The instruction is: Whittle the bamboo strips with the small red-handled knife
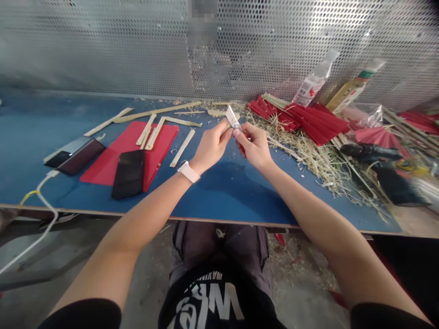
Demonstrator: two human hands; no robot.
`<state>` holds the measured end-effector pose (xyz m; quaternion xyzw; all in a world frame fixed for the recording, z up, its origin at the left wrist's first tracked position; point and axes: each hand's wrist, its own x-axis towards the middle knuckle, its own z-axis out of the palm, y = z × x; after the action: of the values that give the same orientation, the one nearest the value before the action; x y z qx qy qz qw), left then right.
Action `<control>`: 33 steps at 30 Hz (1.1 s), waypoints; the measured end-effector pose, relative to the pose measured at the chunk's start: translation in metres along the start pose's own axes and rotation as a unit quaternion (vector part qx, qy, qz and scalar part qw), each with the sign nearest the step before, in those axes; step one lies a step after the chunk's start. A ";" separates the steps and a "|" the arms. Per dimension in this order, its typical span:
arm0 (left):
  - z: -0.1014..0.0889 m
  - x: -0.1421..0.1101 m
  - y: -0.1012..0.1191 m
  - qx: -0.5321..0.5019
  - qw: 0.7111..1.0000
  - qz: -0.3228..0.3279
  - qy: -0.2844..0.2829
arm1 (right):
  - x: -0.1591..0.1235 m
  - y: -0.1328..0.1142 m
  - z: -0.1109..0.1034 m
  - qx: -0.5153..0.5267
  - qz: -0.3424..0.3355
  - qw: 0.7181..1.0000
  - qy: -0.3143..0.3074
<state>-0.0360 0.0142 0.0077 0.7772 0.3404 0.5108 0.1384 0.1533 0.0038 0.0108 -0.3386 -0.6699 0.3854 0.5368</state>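
Observation:
My right hand [254, 145] is closed around a knife, its broad pale blade [232, 117] pointing up and to the left. My left hand [211, 142], with a white watch band on the wrist, is pinched close beside the blade. A thin pale bamboo strip [226, 129] shows between its fingers, mostly hidden by them and the blade. Both hands are just above the blue tabletop [226, 192], almost touching each other. Left of them lies a short flat bamboo strip [183, 148]. Several more bamboo pieces [155, 133] rest on a red sheet [103, 165].
A black phone [128, 174] and another device [80, 156] with a white cable lie left. At right are a heap of shavings [308, 157], red folded fans [313, 121], two leaning bottles [313, 80] and a dark power drill [394, 178]. Behind stands a perforated metal panel [137, 50].

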 end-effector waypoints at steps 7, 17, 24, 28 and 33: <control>0.011 -0.003 0.021 -0.060 0.998 -0.007 -0.003 | 0.003 0.010 0.000 0.034 0.008 0.999 0.027; 0.008 -0.003 0.014 -0.107 0.993 -0.046 -0.034 | 0.008 -0.005 -0.032 -0.108 -0.049 0.993 0.006; 0.010 -0.002 0.004 -0.075 0.996 -0.024 -0.036 | 0.010 -0.015 -0.035 -0.202 -0.091 0.973 -0.058; 0.008 -0.001 0.002 -0.060 0.997 -0.019 -0.036 | 0.009 -0.014 -0.034 -0.206 -0.090 0.973 -0.049; 0.007 -0.002 0.000 -0.043 0.999 -0.014 -0.027 | 0.010 -0.013 -0.035 -0.210 -0.094 0.972 -0.046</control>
<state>-0.0307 0.0140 0.0034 0.7791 0.3254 0.5017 0.1881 0.1851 0.0115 0.0311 -0.3612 -0.7887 0.1987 0.4560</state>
